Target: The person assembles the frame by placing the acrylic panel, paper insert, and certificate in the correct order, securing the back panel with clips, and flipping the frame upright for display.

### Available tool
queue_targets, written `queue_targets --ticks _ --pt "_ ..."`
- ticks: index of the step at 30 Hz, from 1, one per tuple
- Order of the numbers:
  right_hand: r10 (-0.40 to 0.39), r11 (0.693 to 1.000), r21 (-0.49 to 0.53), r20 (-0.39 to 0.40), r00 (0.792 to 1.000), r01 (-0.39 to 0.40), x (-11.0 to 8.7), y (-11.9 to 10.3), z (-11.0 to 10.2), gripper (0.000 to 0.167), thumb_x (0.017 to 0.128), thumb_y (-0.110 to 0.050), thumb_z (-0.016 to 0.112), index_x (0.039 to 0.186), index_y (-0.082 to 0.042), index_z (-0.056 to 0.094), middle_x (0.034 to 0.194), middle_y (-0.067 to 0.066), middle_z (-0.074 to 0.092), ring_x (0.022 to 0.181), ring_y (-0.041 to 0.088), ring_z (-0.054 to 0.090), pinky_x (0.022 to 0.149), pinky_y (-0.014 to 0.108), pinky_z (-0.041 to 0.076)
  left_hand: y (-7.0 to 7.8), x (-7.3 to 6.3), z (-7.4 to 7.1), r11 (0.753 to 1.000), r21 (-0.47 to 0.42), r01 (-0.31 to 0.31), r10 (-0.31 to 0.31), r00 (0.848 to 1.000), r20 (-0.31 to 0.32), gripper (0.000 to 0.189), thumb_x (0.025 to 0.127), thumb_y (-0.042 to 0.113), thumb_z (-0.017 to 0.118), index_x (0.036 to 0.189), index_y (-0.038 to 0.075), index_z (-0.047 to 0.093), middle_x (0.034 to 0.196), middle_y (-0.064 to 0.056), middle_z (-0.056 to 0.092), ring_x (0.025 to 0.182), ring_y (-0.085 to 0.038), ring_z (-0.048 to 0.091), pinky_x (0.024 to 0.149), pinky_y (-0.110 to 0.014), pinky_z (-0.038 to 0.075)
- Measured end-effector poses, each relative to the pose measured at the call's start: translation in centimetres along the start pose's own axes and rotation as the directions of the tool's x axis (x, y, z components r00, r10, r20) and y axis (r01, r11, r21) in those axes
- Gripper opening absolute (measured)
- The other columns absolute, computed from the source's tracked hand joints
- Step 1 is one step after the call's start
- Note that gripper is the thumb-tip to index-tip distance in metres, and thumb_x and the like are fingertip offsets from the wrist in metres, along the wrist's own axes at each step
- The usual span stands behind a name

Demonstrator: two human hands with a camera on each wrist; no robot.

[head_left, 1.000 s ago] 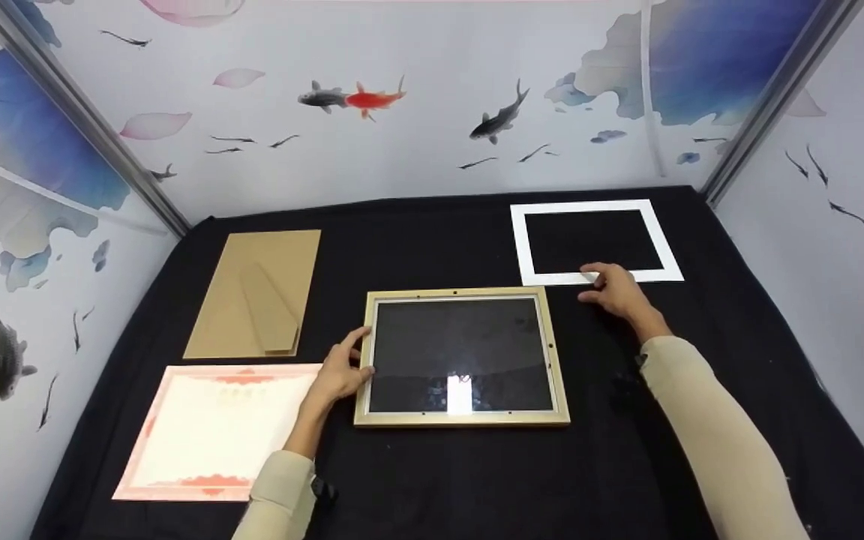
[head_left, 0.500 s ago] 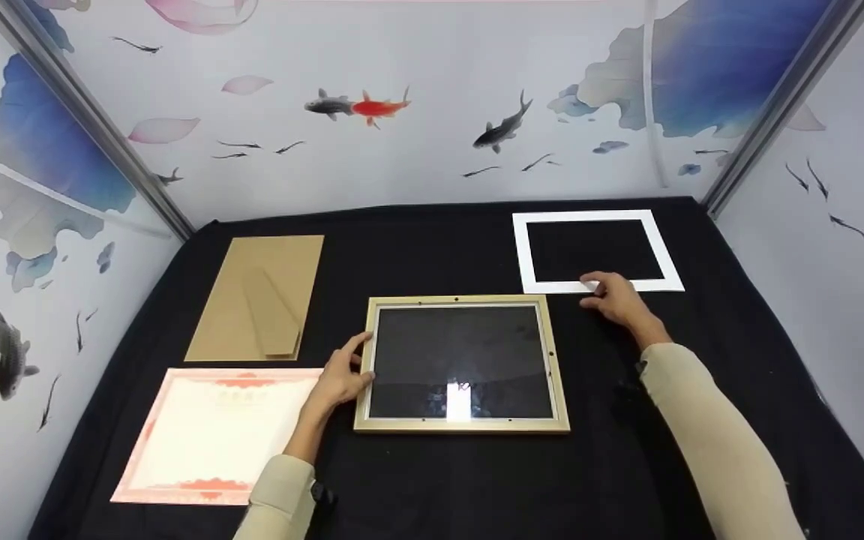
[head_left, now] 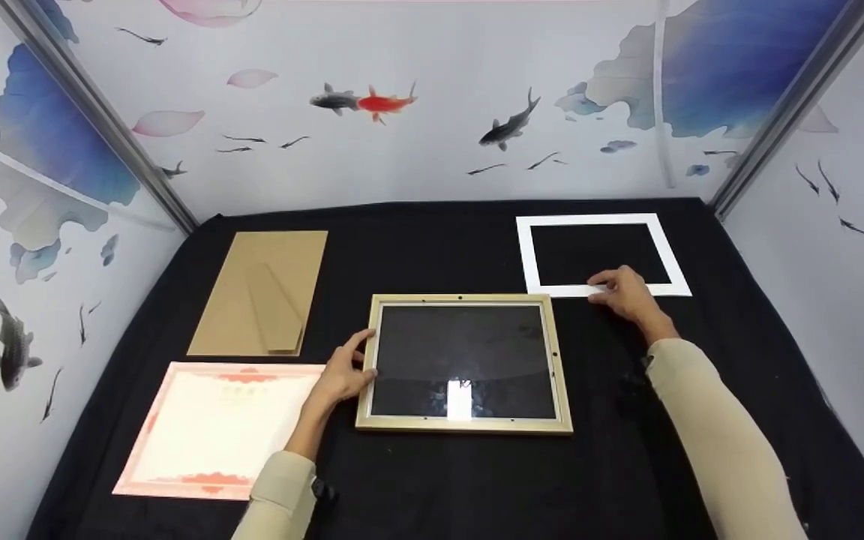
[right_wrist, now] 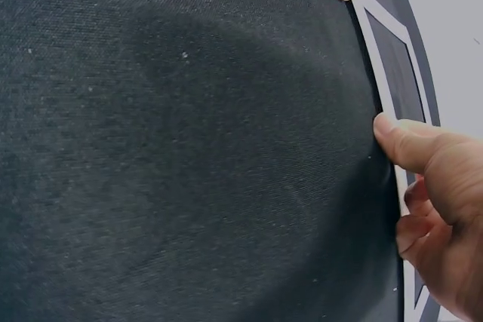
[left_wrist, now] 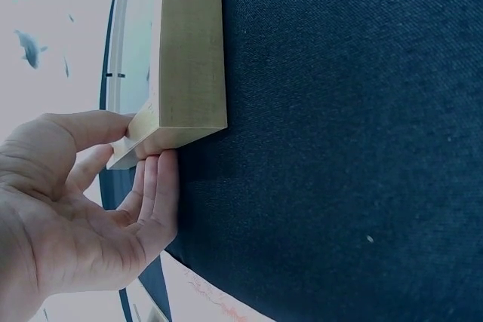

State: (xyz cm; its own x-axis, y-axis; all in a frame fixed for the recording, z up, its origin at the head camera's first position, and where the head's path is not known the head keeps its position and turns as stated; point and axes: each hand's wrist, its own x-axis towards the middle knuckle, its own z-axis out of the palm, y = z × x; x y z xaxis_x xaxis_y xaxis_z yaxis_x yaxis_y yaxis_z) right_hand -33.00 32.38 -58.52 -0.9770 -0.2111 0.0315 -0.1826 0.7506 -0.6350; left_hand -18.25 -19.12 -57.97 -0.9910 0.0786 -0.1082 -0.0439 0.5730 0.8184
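A gold picture frame (head_left: pixel 561 390) with a clear pane lies flat in the middle of the black cloth. My left hand (head_left: pixel 340 375) grips its left side; in the left wrist view the thumb is on the top face, with several fingers against the outer side. At the back right lies a white mat (head_left: pixel 528 255) with a rectangular opening. My right hand (head_left: pixel 627 296) pinches its near border, fingers curled; in the right wrist view the thumb (right_wrist: pixel 400 141) touches the edge. Some of that hand's fingertips are partly hidden.
At the left is a brown backing board (head_left: pixel 282 251) with a folded stand. A pink-bordered certificate (head_left: pixel 199 435) lies in front of it, partly under my left forearm. Black cloth (head_left: pixel 432 251) covers the table; printed panels (head_left: pixel 417 165) enclose three sides.
My right thumb has come in close to the mat's near edge. My left hand stays on the picture frame. The head view has shifted slightly.
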Motion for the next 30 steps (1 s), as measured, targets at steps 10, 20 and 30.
queue_targets --ticks 10,20,30 --pt "-0.136 0.991 -0.010 -0.116 0.984 0.135 -0.5 -0.5 -0.7 0.021 0.084 -0.002 0.082 0.102 0.005 0.076 0.085 0.014 0.056 0.079 0.033 0.054 0.071 0.043 0.043 -0.3 -0.1 0.0 1.000 -0.002 -0.019 0.019 1.000 0.003 0.071 0.080 -0.015 0.070 0.145 0.004 0.049 0.101 -0.023 0.059 0.075 -0.028 0.062 0.069 -0.042 0.054" --pt "-0.212 0.977 -0.055 -0.164 0.963 0.206 -1.8 -5.1 -1.8 0.020 0.080 -0.003 0.086 0.098 0.000 0.078 0.080 0.008 0.059 0.071 0.025 0.058 0.065 0.038 0.045 -0.1 0.0 -0.2 0.999 -0.038 -0.018 0.018 1.000 0.008 0.070 0.081 -0.016 0.068 0.145 0.003 0.049 0.100 -0.024 0.059 0.070 -0.026 0.062 0.066 -0.038 0.053" --pt "-0.214 0.976 -0.066 -0.164 0.963 0.205 -5.7 -11.8 0.2 0.019 0.081 -0.010 0.087 0.098 -0.009 0.079 0.080 -0.001 0.057 0.069 0.018 0.058 0.058 0.038 0.046 0.8 -0.1 -0.1 0.997 0.070 -0.020 0.024 0.998 -0.057 0.060 0.084 -0.005 0.073 0.141 -0.001 0.052 0.104 -0.024 0.060 0.089 -0.036 0.060 0.077 -0.050 0.052"
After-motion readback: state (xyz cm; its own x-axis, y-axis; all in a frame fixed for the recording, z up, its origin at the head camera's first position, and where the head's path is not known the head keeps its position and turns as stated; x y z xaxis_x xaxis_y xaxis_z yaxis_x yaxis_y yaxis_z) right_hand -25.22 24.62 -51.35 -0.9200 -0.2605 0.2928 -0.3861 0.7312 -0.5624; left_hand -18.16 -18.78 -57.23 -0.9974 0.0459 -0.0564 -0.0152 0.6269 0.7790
